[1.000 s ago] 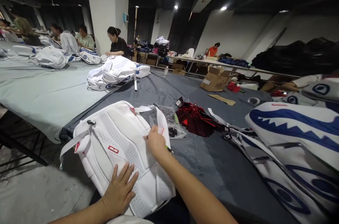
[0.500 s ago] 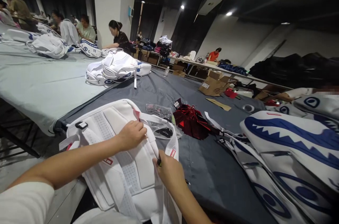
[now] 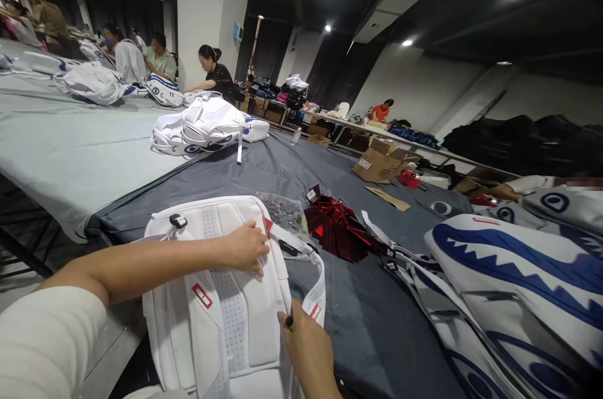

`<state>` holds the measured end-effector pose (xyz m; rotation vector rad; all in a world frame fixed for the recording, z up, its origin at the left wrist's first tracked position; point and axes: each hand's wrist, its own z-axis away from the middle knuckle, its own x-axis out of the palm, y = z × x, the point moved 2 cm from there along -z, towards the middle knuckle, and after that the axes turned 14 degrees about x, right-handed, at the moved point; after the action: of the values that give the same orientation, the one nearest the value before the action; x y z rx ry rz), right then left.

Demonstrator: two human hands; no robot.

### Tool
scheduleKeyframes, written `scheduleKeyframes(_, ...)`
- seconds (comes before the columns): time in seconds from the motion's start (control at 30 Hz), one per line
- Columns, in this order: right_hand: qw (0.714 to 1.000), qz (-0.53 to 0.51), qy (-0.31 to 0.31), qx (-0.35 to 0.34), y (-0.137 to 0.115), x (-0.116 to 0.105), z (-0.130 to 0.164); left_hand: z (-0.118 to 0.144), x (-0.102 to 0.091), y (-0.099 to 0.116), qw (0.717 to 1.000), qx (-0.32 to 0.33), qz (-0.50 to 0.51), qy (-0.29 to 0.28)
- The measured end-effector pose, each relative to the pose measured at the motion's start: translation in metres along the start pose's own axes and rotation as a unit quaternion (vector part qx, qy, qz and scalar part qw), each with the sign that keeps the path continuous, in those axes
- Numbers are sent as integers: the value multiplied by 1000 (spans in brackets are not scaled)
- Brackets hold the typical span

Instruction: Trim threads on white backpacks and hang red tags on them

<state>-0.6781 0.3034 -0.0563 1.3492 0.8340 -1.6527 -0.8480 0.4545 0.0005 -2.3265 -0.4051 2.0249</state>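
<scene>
White backpack (image 3: 261, 323), back panel facing up, lower end cut off below; left hand (image 3: 245, 248) on its upper right part, fingers bent, whether gripping cannot be told; right hand (image 3: 308, 344) at its right edge, fingers curled around a small dark object (image 3: 289, 323), mostly hidden

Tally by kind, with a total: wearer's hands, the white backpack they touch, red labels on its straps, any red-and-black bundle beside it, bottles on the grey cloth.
Left hand, right hand: 2
White backpack: 1
Red labels: 2
Red-and-black bundle: 1
Bottle: 1
Total: 7
</scene>
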Motion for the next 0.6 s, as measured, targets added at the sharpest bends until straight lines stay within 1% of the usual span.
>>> scheduleKeyframes(0.1,1000,-1,0,-4,1,1,-1,15,-10,-22,1000,19,-23,2)
scheduleKeyframes(0.2,1000,-3,-5,0,2,1,0,33,-26,-42,997,36,-59,31)
scheduleKeyframes(0.27,1000,-9,-9,-2,2,1,1,44,-36,-52,994,19,-90,53)
scheduleKeyframes(0.33,1000,-14,-14,-2,1,-1,1,52,-44,-56,991,-13,-118,65)
scheduleKeyframes(0.4,1000,-16,-20,4,0,-3,-1,53,-45,-50,988,-53,-127,64)
scheduleKeyframes(0.47,999,-22,-29,14,-1,-6,-6,47,-38,-34,989,-83,-103,67)
scheduleKeyframes(0.53,998,-43,-36,15,0,-10,-9,36,-24,-10,993,-76,-57,66)
scheduleKeyframes(0.57,997,-75,-25,6,0,-14,-9,30,-16,1,995,-65,-38,64)
scheduleKeyframes(0.6,992,-127,1,-13,1,-19,-7,25,-8,12,996,-57,-25,63)
